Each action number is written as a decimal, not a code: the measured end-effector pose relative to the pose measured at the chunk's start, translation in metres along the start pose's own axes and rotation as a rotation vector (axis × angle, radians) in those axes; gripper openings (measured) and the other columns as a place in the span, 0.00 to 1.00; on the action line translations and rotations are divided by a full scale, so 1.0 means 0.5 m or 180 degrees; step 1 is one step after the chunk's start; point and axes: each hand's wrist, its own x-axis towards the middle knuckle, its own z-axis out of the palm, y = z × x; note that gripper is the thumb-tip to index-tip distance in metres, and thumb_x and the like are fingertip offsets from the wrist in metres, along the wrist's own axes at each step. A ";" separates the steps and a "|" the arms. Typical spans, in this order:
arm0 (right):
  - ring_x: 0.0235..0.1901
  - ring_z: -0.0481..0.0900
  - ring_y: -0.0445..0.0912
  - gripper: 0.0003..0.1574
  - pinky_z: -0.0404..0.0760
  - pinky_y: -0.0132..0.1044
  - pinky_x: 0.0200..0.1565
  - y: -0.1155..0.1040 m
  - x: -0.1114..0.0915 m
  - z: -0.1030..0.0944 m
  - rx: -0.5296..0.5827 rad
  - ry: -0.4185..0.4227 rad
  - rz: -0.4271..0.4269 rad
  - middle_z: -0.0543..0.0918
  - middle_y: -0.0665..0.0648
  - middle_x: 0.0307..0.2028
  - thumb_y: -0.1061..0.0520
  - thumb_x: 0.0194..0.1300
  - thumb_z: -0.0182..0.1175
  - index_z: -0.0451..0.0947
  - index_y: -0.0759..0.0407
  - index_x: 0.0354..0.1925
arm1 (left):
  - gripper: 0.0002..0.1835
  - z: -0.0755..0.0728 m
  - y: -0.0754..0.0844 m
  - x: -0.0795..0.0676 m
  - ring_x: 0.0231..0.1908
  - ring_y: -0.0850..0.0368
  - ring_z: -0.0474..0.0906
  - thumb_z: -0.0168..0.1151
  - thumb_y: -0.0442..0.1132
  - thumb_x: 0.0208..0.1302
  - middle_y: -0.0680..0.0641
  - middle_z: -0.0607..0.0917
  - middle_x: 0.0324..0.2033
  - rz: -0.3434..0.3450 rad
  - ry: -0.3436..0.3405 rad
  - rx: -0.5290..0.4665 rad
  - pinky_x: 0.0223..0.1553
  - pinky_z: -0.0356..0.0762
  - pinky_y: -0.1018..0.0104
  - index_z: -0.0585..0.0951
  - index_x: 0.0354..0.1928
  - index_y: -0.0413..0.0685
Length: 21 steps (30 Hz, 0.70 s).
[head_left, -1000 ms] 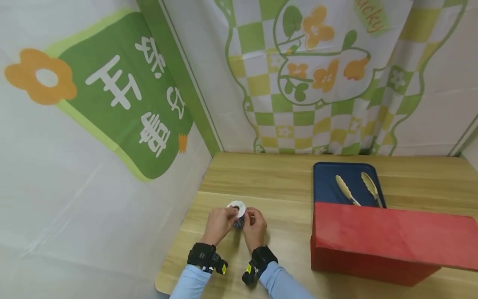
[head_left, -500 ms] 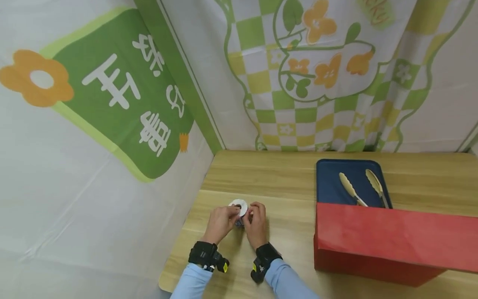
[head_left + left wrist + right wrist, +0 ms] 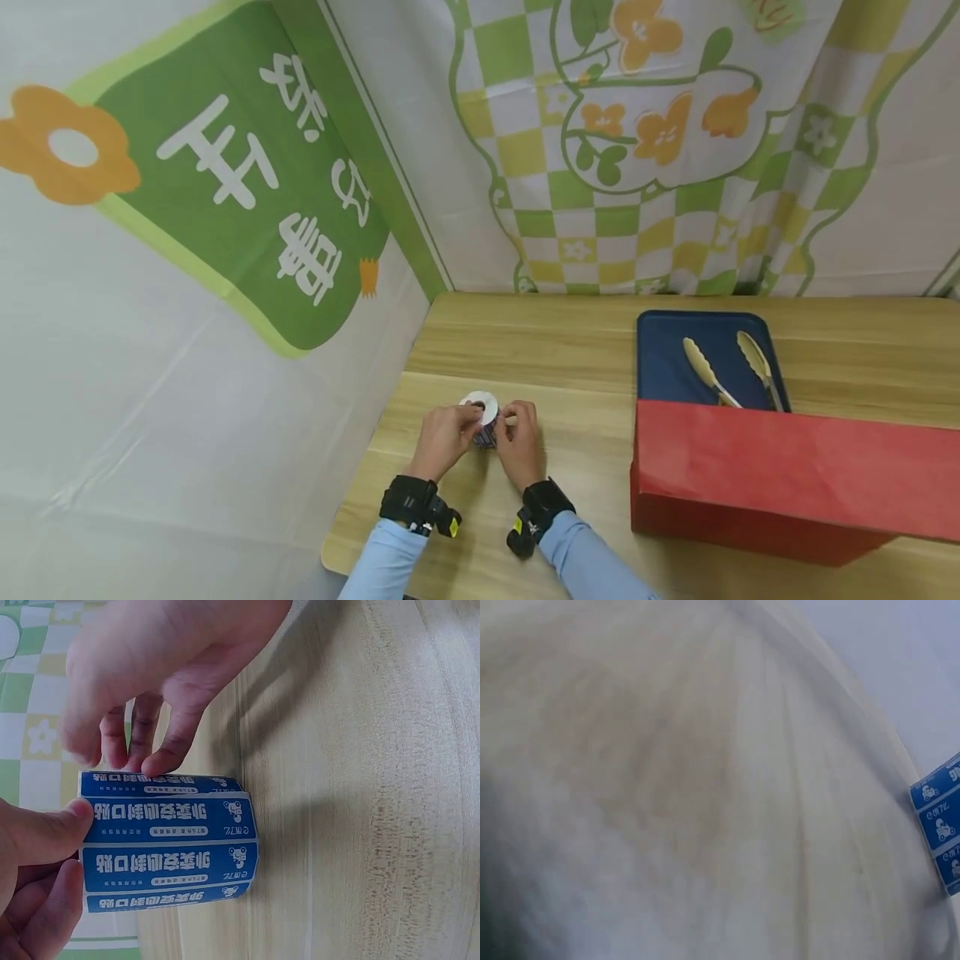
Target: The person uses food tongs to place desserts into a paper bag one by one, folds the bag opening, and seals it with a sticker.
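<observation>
A roll of blue stickers (image 3: 487,435) with white print stands on end on the wooden table, its white top ring facing up. My left hand (image 3: 442,439) pinches the rim, fingers dipping into the core hole and thumb outside. On the roll's other side, my right hand (image 3: 522,443) has its fingers bent, thumb and index fingertip close together at the stickers. In the left wrist view the right hand's fingertips lie along one side of the sticker roll (image 3: 169,859), near an uneven sticker edge. Only part of the roll (image 3: 939,825) shows in the right wrist view.
To the right, a red box (image 3: 772,475) covers the near end of a blue tray (image 3: 660,367). Tongs (image 3: 705,367) with gold-coloured heads lie on that tray. Printed cloth walls (image 3: 600,217) border the table behind and at the left.
The right hand's index finger lifts off and then bends back to the roll. The left hand keeps its hold. The head view tilts slightly.
</observation>
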 end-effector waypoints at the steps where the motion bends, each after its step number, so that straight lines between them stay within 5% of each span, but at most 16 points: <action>1: 0.35 0.79 0.51 0.06 0.85 0.43 0.34 0.000 -0.001 0.000 0.0031 0.0038 -0.0038 0.71 0.62 0.41 0.69 0.61 0.57 0.70 0.63 0.35 | 0.11 0.000 0.001 0.001 0.35 0.51 0.86 0.74 0.35 0.46 0.48 0.90 0.34 -0.0018 0.0005 -0.0003 0.30 0.82 0.54 0.89 0.36 0.46; 11: 0.35 0.80 0.50 0.05 0.85 0.43 0.29 -0.008 -0.004 0.012 -0.0042 0.0502 -0.0218 0.77 0.62 0.36 0.69 0.60 0.59 0.73 0.64 0.35 | 0.11 -0.001 0.008 0.007 0.35 0.50 0.86 0.74 0.35 0.47 0.47 0.90 0.34 -0.0003 0.0030 -0.0026 0.31 0.82 0.53 0.89 0.36 0.45; 21: 0.32 0.80 0.50 0.07 0.84 0.44 0.28 -0.009 0.001 0.012 -0.0314 0.0630 -0.0137 0.78 0.61 0.34 0.61 0.66 0.57 0.75 0.67 0.35 | 0.09 -0.001 0.014 0.013 0.32 0.49 0.85 0.72 0.34 0.49 0.45 0.90 0.33 -0.0002 -0.0062 0.0026 0.30 0.82 0.55 0.89 0.35 0.45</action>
